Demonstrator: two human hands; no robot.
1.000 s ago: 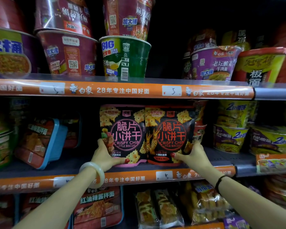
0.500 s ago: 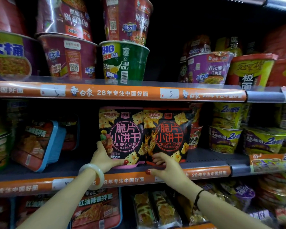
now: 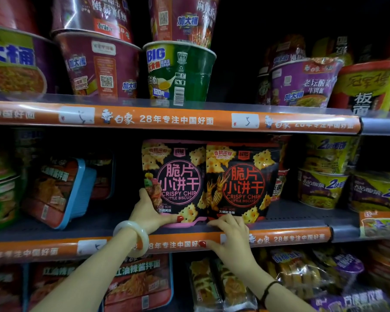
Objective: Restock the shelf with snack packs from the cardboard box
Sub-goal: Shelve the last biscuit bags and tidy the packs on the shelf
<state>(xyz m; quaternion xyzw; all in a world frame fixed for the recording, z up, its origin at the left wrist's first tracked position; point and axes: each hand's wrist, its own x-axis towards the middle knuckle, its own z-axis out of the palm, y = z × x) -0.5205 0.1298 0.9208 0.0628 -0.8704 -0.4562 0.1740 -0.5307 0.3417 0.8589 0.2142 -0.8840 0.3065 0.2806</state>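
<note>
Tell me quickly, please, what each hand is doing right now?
Left hand: closed on the lower left corner of the pink-circle biscuit pack.
Right hand: open, holding nothing; fingers rest on the shelf edge below the red-circle biscuit pack.

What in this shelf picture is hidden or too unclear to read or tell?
All head view:
- Cardboard box: out of frame.
- Handwritten price tag on the upper orange shelf strip: glare blurs its number.
- Lower left corner of the pink-trimmed black biscuit pack: covered by the left hand.
- Behind the red-trimmed black biscuit pack: any further packs are hidden.
- Right hand: grip unclear.
</note>
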